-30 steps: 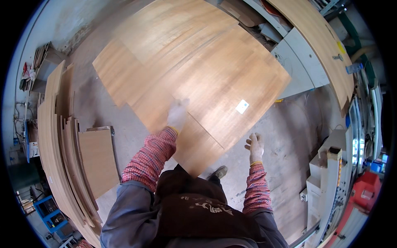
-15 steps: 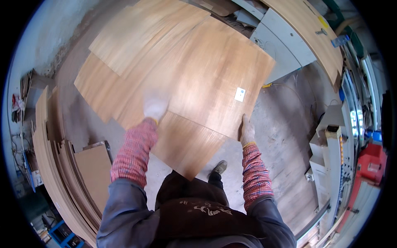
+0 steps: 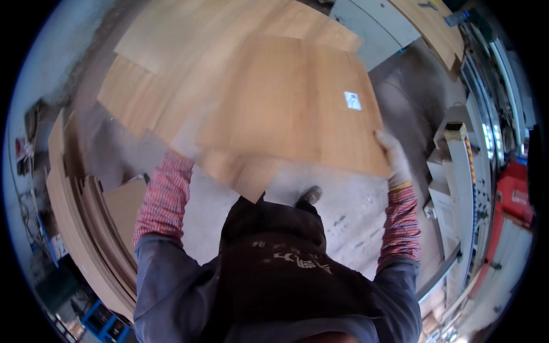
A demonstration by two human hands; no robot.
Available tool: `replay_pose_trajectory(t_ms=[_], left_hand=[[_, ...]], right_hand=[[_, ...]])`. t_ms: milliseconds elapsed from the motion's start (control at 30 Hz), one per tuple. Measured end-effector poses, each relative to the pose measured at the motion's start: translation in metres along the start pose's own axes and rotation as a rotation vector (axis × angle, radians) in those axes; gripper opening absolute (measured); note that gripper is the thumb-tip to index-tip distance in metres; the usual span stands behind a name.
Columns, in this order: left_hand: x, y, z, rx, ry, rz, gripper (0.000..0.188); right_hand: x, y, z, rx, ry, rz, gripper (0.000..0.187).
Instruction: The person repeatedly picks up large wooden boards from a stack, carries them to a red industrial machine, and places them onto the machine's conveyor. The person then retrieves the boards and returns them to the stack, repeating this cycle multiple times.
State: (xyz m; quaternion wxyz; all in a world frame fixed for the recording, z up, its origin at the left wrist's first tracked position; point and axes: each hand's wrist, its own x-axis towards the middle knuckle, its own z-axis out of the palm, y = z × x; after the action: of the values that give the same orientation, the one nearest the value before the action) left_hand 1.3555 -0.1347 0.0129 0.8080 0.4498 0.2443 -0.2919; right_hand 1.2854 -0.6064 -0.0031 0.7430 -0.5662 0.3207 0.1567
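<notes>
A wood-grain panel with a small white label is held raised and slightly tilted between my hands, blurred by motion. My right hand, in a white glove, grips its right edge near the front corner. My left hand, also gloved and smeared, is at the panel's near left corner; its fingers hardly show. More wood-grain panels lie overlapped in a stack beneath and beyond, one corner sticking out toward me.
Long boards lean in a row at the left. A white cabinet-like piece and a wooden bench top stand at the far right. On the right are a pale upright piece and a red machine. My shoe is on the floor.
The labelled panel has come up off the stack and turned, its near edge now running almost crosswise. My right hand moved right and upward; my left hand shifted left.
</notes>
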Motion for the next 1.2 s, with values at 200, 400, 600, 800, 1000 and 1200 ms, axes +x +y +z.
replay_pose_trajectory(t_ms=[200,400,600,800,1000,1200], left_hand=[[-0.027,0.039,0.054,0.191,0.107,0.106,0.027],[-0.105,0.041,0.173,0.191,0.168,0.237,0.023],[-0.145,0.046,0.228,0.349,0.075,0.33,0.026],[-0.195,0.022,0.309,0.382,0.001,0.395,0.027],[-0.165,-0.042,0.328,0.576,-0.253,0.537,0.052],[-0.02,-0.118,0.364,0.648,-0.381,0.255,0.052]], right_hand=[[-0.013,-0.097,-0.033,-0.038,-0.144,0.036,0.026],[-0.068,-0.117,-0.098,-0.089,-0.203,-0.031,0.021],[-0.11,-0.12,-0.146,0.019,-0.164,-0.162,0.022],[-0.17,-0.123,-0.209,0.176,-0.233,-0.378,0.025],[-0.209,-0.092,-0.282,0.101,-0.011,-0.703,0.042],[-0.222,-0.046,-0.347,-0.006,0.307,-0.806,0.046]])
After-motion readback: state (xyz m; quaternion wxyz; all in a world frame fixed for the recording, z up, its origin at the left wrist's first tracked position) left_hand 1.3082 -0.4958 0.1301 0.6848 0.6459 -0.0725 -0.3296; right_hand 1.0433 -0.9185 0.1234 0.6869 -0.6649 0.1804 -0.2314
